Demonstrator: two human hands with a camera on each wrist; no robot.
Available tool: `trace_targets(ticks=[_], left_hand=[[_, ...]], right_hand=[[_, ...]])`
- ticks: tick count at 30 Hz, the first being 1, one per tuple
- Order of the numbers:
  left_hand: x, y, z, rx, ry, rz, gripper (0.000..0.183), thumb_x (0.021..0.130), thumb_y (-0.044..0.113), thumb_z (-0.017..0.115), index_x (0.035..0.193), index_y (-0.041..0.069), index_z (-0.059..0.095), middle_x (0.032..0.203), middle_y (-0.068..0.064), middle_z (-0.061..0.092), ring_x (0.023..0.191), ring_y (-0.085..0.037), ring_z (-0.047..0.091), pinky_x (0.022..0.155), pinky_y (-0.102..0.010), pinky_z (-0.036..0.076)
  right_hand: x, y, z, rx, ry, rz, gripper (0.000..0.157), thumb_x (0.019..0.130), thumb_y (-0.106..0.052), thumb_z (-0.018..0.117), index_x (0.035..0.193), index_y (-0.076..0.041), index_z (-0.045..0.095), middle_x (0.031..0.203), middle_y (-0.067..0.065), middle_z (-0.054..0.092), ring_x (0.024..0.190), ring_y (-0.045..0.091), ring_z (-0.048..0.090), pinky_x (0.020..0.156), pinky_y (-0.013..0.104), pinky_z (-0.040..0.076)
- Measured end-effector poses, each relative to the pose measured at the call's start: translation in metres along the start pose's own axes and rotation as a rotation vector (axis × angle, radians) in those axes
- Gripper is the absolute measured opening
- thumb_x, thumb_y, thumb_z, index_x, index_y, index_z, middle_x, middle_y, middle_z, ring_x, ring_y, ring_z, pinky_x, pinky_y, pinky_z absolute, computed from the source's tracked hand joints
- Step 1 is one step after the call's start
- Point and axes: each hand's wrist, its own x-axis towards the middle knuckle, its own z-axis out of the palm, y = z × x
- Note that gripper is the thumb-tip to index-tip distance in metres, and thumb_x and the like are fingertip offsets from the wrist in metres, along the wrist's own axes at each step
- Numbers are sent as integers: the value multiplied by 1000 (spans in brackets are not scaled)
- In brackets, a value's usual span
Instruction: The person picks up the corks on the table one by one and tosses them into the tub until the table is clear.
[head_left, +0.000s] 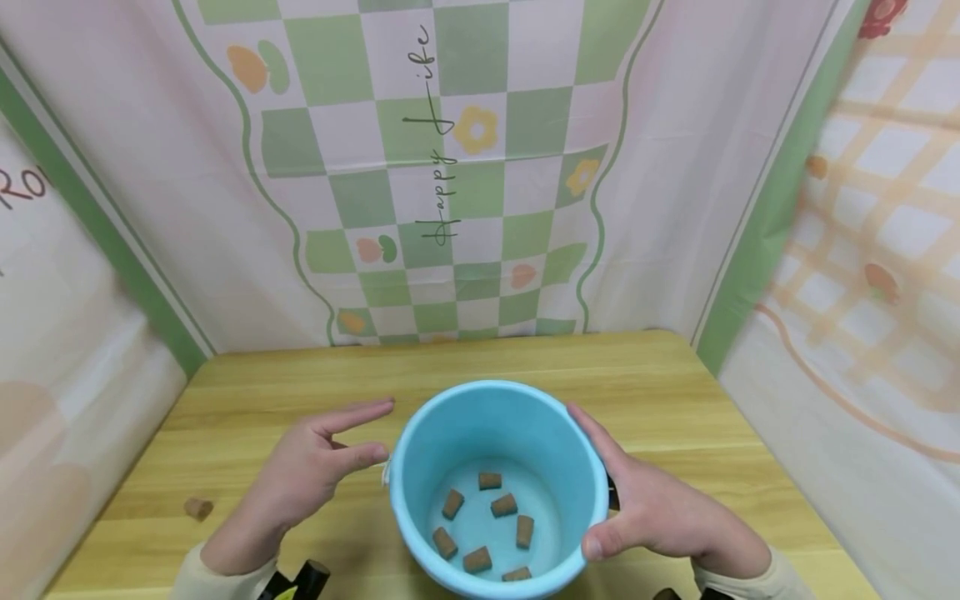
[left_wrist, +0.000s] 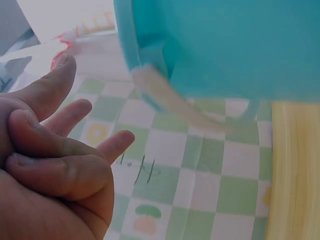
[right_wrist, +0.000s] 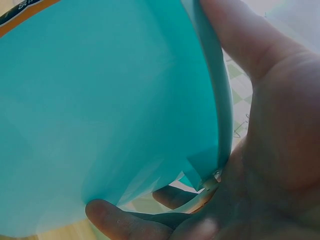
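Observation:
A light blue bucket (head_left: pixel 497 388) stands on the wooden table, its mouth facing up. Several brown corks (head_left: pixel 503 505) lie scattered over its floor. My right hand (head_left: pixel 660 508) holds the bucket's right side, thumb at the rim; the right wrist view shows fingers against the outer wall beside the handle strip. To the left of the bucket, my left hand (head_left: pixel 307 467) hovers apart from it, holding nothing. Its thumb and forefinger point toward the rim, while two other fingers bend inward in the left wrist view. A white handle (left_wrist: pixel 170 100) hangs along the bucket's left side.
One loose cork (head_left: pixel 198 508) lies on the table (head_left: pixel 360 375) left of my left forearm. Behind the table hangs a green-and-white checked curtain (head_left: pixel 480 192). Printed cloth walls (head_left: pixel 847 333) close in both sides.

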Motion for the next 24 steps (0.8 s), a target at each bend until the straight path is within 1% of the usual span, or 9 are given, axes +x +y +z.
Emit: trace_targets(ticks=[3,7,10,12,14,16,19,21,24], left_hand=[[-4,-7,-8,47,25,28,43,79,40,72,121,31,63,126,14,55,53,-10,47,47,-26,43],[-10,-14,-18,7,51,3,44,80,37,73,122,30,63,127,12,55,52,-9,49,43,-25,43],[-13,-19,-25,-49,73,-41,45,80,35,73,123,28,62,126,8,57,32,-6,25,27,-25,28],[-15,-22,-30,-41,93,-55,46,81,36,72,124,28,61,125,8,58,32,-5,26,26,-26,29],[-16,-26,-35,-12,117,-69,47,81,38,72,125,27,61,118,9,61,34,-5,28,28,-27,32],[-18,-31,-40,-12,133,-93,48,81,38,72,126,26,60,86,8,67,35,-5,27,29,-27,32],[-21,-38,-49,-71,149,-117,50,83,32,71,130,20,58,48,9,42,35,-5,25,29,-29,30],[-25,-44,-57,-129,149,-130,49,86,28,69,132,15,56,44,9,27,34,-5,23,27,-30,26],[-33,-53,-67,-209,146,-125,49,90,22,65,134,7,51,59,10,48,36,-4,24,30,-33,23]], right_hand=[[0,0,-1,-33,3,-16,120,70,-17,82,150,-21,-7,137,11,40,110,33,51,87,38,46],[2,0,-2,-32,1,-25,120,69,-18,82,150,-20,-7,136,12,41,109,33,52,86,39,47],[1,0,-2,-36,5,-19,120,69,-18,82,150,-21,-7,136,11,42,108,32,53,86,39,47],[1,0,-2,-49,10,-18,121,69,-18,83,150,-21,-6,136,11,42,108,32,53,86,38,47],[1,0,-2,-50,13,-14,121,68,-18,83,150,-21,-6,135,11,42,107,32,53,86,38,47],[1,0,-2,-39,12,-10,121,68,-16,82,150,-21,-6,135,11,42,107,32,53,84,39,48],[1,0,-1,-12,5,-14,120,69,-14,81,150,-20,-6,135,13,41,105,33,54,82,41,49],[1,0,-1,-14,2,-20,119,69,-15,81,150,-19,-6,136,13,41,106,33,53,83,40,48],[1,0,-1,-22,0,-27,120,69,-18,82,150,-19,-7,136,12,40,108,32,52,85,39,47]])
